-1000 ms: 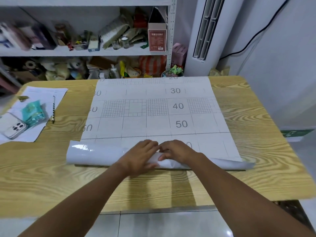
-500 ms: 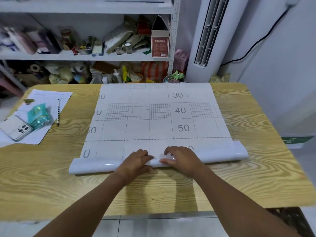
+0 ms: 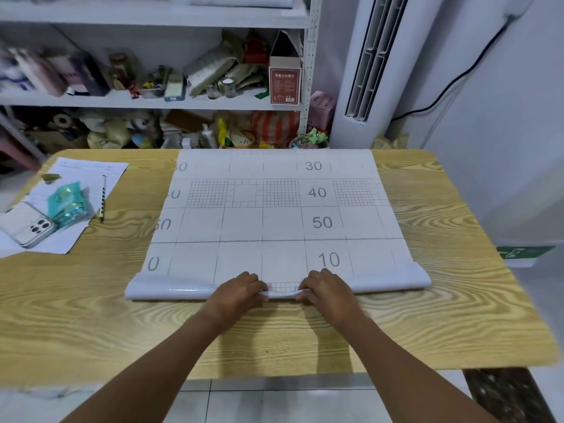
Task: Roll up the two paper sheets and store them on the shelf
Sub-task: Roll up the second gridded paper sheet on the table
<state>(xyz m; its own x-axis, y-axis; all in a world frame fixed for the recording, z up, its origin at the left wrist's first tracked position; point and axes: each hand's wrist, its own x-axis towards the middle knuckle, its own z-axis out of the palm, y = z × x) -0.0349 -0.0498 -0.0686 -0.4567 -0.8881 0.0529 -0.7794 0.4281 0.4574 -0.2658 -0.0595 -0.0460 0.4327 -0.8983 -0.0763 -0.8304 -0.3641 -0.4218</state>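
A large white paper sheet (image 3: 274, 209) printed with grids and numbers lies flat on the wooden table (image 3: 91, 315). Its near edge (image 3: 171, 290) is curled up into a loose, glossy roll across the sheet's whole width. My left hand (image 3: 238, 293) and my right hand (image 3: 326, 290) grip this curled edge near its middle, a short gap apart, with the fingers curled over it. Behind the table stands a grey metal shelf (image 3: 152, 100). A white roll (image 3: 232, 0) lies on its upper board, cut off by the top of the frame.
At the table's left lie a small written sheet (image 3: 91, 172), a phone (image 3: 29, 227), a teal packet (image 3: 68, 201) and a pencil (image 3: 103, 198). The shelf boards are crowded with boxes and bags. A tall white air conditioner (image 3: 366, 71) stands right of the shelf.
The curl at the near edge has loosened and the row marked 10 now shows. My hands have moved apart along the edge. The view has tilted up.
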